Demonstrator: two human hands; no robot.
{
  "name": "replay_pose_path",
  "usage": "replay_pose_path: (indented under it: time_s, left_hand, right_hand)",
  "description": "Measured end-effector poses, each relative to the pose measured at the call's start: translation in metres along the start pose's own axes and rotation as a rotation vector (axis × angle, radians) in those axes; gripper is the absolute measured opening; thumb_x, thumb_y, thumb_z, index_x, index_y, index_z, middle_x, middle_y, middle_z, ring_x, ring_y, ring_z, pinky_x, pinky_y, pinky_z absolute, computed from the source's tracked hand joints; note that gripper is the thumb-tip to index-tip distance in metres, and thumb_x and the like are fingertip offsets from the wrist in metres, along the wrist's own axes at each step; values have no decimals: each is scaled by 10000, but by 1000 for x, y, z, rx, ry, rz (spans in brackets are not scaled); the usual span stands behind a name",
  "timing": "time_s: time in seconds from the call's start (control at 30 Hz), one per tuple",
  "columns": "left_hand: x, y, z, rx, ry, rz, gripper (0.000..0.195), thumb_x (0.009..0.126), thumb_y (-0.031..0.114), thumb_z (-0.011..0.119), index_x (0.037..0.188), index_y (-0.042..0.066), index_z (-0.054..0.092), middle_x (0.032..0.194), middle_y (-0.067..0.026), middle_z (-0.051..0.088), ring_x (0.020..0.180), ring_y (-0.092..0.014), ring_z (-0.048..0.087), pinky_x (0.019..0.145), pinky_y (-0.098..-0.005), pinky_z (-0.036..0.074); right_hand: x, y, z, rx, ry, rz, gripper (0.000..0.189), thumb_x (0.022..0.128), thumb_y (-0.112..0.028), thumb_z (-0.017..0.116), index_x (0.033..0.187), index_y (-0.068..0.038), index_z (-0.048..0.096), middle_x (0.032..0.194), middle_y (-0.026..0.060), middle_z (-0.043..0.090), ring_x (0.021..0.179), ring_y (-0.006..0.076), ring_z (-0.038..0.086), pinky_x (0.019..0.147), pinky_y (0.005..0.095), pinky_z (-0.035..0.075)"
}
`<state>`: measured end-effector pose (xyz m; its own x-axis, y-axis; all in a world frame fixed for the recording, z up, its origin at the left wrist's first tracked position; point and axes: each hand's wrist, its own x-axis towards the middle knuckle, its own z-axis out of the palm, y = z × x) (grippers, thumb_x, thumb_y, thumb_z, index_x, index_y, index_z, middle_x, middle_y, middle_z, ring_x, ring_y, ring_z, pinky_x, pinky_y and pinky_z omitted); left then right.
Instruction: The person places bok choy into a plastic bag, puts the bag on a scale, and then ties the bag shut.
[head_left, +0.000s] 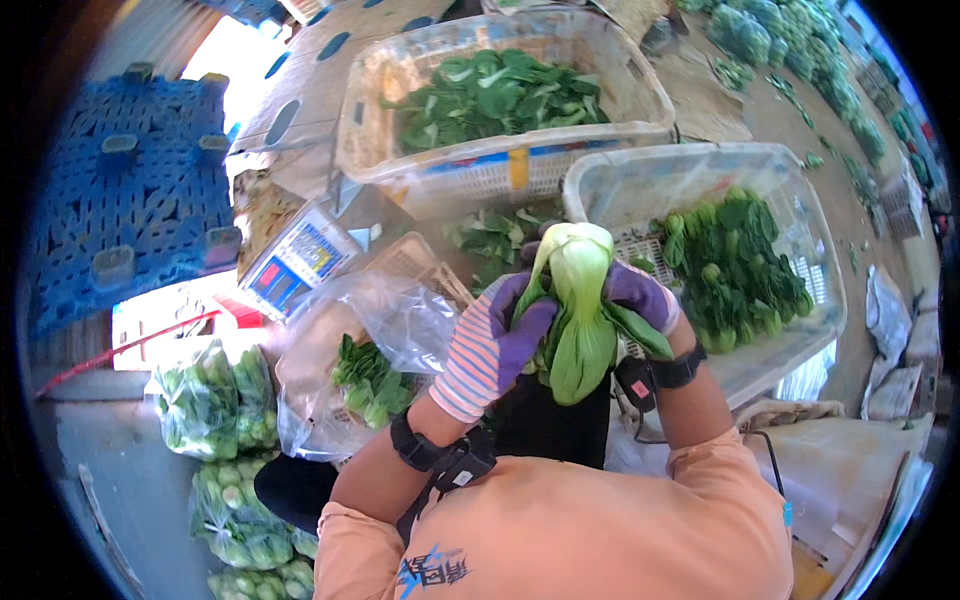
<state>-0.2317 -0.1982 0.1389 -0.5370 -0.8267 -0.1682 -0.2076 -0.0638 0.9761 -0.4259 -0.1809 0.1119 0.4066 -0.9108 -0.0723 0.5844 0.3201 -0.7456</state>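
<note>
A head of bok choy (579, 300) hangs before my chest, its pale base up and its green leaves down. My left hand (510, 330), in a purple-palmed glove with a striped back, grips its left side with the thumb on the leaves. On the other side, my gloved right hand (637, 296) holds it too, fingers partly hidden behind it. An open clear plastic bag (311, 375) stands to the left with several bok choy heads (375, 386) inside. At the right, a white plastic crate (821, 247) holds a pile of bok choy (739, 262).
Another crate (517, 146) ahead contains loose green leaves (502, 94). More leaves (491, 236) lie below it. A digital scale (300, 259) stands left, near a blue plastic pallet (142, 172). Filled vegetable bags (199, 401) are stacked at the lower left. A red-handled broom (142, 341) lies behind them.
</note>
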Motion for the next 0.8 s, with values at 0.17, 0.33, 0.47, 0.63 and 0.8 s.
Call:
replay_pose_path:
  time_s: [0.17,0.33,0.47,0.63,0.8]
  left_hand:
    - [-17,5,-11,508,187,212,391,769,85,643,1144,14,557,911,-162,646,820,-227,644,677,-315,499]
    - [-15,15,-26,526,60,448,550,725,44,574,1265,83,475,1083,-185,596,952,-357,588,813,-389,487]
    - [-14,8,-51,610,-140,344,385,762,67,579,1147,91,569,917,-169,637,783,-328,622,683,-363,491]
    - [5,-7,-70,818,-529,123,252,792,134,614,1038,80,617,810,-122,635,751,-264,630,687,-354,485]
    - [62,-5,-102,170,601,468,519,877,267,576,1233,-45,363,1080,-169,509,1010,-192,501,867,-303,397]
  right_hand:
    - [-2,-4,30,-533,184,-110,653,790,-126,664,1341,-66,318,1171,63,510,1040,133,488,931,307,399]
    - [-1,-4,48,-752,3,-109,545,816,-100,640,1283,-54,362,1103,58,534,1004,128,498,896,295,419]
    - [1,-12,37,-759,-185,129,490,816,-133,650,1235,-52,410,1040,44,566,971,122,510,862,294,434]
    - [4,-12,20,-638,-497,424,467,811,-225,685,1195,-52,484,1058,60,588,984,148,529,856,308,441]
    - [2,-7,16,296,-404,73,777,763,-543,619,1340,-104,336,954,168,580,784,240,607,654,342,485]
